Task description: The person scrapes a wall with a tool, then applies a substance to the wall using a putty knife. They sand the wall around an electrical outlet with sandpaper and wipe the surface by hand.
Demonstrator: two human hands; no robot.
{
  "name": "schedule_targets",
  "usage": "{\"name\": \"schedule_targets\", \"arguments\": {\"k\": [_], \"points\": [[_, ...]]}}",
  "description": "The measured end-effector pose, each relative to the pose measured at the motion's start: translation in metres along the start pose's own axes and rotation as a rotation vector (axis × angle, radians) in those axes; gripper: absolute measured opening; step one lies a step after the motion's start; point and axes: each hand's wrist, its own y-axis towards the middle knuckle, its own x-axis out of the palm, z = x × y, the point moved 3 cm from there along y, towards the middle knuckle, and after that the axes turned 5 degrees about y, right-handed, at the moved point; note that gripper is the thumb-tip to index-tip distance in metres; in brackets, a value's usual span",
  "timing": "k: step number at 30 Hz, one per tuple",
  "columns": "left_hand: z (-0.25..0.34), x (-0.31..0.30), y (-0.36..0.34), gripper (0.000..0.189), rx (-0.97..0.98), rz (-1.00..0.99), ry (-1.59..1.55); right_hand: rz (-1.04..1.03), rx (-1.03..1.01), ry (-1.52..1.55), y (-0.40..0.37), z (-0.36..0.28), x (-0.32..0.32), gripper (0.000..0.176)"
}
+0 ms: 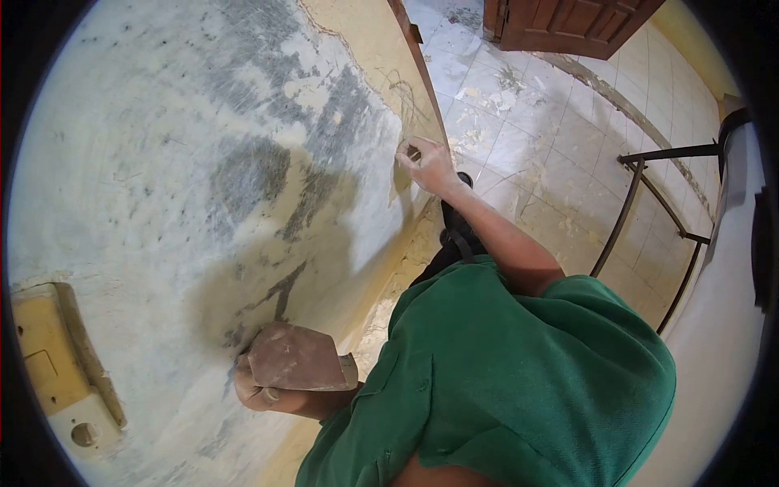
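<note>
My left hand (254,387) is wrapped around a folded piece of brown sandpaper (294,357), held against the wall (154,211) or close over it. The wall is covered with patchy white and grey plaster, with a dark smear just above the sandpaper. My right hand (427,165) is at the plaster's right edge, thumb and fingers curled into a ring with nothing visible inside. Pale dust coats its fingers.
A yellow switch plate (40,345) and a white socket (83,433) sit in the wall at lower left. Plaster debris litters the tiled floor (527,154). A brown wooden door (568,24) is at the top, and a dark metal frame (629,211) stands at right.
</note>
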Motion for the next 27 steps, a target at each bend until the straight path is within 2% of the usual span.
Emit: {"name": "schedule_targets", "arguments": {"k": [2, 5, 7, 11, 12, 13, 14, 16, 19, 23, 25, 27], "points": [[0.001, -0.004, -0.004, 0.015, -0.016, 0.056, -0.028, -0.020, 0.030, 0.045, -0.003, 0.002, 0.002, 0.013], [0.002, -0.016, -0.008, 0.016, -0.008, -0.001, 0.087, -0.018, 0.040, 0.062, 0.001, 0.001, 0.002, 0.014], [0.002, -0.016, -0.010, 0.028, -0.076, 0.268, -0.077, 0.001, 0.092, 0.052, -0.001, -0.001, -0.001, 0.016], [-0.003, -0.028, -0.017, 0.029, -0.171, 0.270, -0.228, 0.031, 0.045, 0.037, -0.003, -0.002, 0.002, 0.017], [0.000, -0.012, -0.007, 0.016, -0.144, 0.200, -0.047, 0.033, 0.050, 0.021, -0.001, -0.003, 0.002, 0.017], [0.001, -0.003, -0.001, 0.016, -0.118, 0.129, 0.130, 0.038, 0.056, 0.003, -0.001, -0.003, 0.001, 0.016], [0.001, -0.013, -0.005, 0.016, -0.118, 0.129, 0.128, 0.038, 0.056, 0.001, -0.001, -0.002, 0.001, 0.016], [-0.003, -0.036, -0.015, 0.011, -0.149, -0.040, -0.053, 0.059, 0.020, -0.071, 0.000, -0.001, 0.003, 0.015], [0.001, -0.015, 0.000, 0.015, -0.046, -0.075, 0.096, 0.088, 0.036, -0.054, -0.002, -0.005, 0.001, 0.014], [0.000, -0.016, 0.000, 0.024, -0.030, -0.132, -0.043, 0.084, 0.044, -0.031, -0.001, -0.007, 0.001, 0.013], [0.002, -0.026, -0.006, 0.029, -0.070, -0.169, 0.087, 0.109, 0.053, -0.072, -0.001, -0.004, 0.005, 0.012], [0.002, -0.019, -0.004, 0.031, -0.153, -0.127, -0.032, 0.113, 0.085, -0.038, -0.002, -0.003, 0.008, 0.014]]}}
